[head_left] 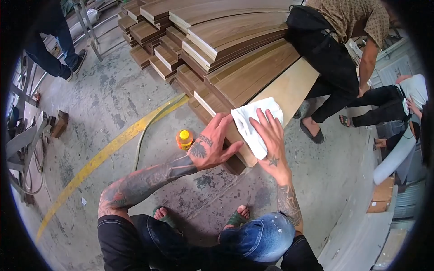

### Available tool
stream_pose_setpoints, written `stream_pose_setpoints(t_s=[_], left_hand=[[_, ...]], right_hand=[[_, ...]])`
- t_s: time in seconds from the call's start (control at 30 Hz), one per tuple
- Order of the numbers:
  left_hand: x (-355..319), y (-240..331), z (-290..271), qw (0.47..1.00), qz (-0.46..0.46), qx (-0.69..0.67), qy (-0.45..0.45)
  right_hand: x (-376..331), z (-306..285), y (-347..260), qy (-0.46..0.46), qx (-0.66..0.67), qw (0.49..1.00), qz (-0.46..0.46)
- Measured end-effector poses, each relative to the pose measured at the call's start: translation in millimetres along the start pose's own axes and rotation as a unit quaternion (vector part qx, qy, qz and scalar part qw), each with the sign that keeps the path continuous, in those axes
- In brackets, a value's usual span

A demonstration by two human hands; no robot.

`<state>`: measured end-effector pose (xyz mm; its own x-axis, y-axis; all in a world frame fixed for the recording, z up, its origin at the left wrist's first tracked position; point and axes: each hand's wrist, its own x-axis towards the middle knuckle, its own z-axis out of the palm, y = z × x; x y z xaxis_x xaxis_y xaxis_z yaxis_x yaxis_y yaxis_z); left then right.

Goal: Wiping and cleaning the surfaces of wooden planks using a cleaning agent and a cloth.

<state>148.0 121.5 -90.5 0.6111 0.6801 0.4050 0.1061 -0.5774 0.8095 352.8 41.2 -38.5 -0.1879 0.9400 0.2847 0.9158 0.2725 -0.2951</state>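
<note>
My right hand (271,143) lies with stretched fingers on a folded white cloth (246,124), pressing it against the near end of a long pale-faced wooden panel (296,86). Its thumb is hidden. My left hand (210,142) rests at the left edge of the panel's near end, thumb apart from the fingers; some fingertips are out of sight at the edge. The panel lies along the side of a stack of brown wood-grain panels (253,67). Left of my left hand, an orange bottle with a yellow cap (184,136) stands on the floor.
A yellow line (106,147) and a thin hose (143,135) run across the concrete floor (117,90). At right, a person in black trousers (323,49) bends beside the stack; another person (384,106) is beyond. Metal frames (27,140) stand at left, near a person's legs (56,49).
</note>
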Motion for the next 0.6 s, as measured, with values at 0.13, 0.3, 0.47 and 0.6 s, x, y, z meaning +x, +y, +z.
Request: stream_pose_setpoints(t_s=[0.13,0.3,0.47,0.6], left_hand=[[-3,-5,4,0.999,-0.012,0.007,0.034],[6,-21,3,0.985,0.023,0.052,0.161],[17,-76,-26,0.972,-0.040,0.071,0.221],[10,-95,-15,0.952,-0.210,-0.129,0.182]], right_hand=[[0,0,-2,-0.008,0.006,1.000,0.006],[-5,-1,3,-0.002,0.005,1.000,0.006],[1,0,0,0.000,0.011,1.000,0.003],[3,0,0,0.000,0.015,1.000,0.001]])
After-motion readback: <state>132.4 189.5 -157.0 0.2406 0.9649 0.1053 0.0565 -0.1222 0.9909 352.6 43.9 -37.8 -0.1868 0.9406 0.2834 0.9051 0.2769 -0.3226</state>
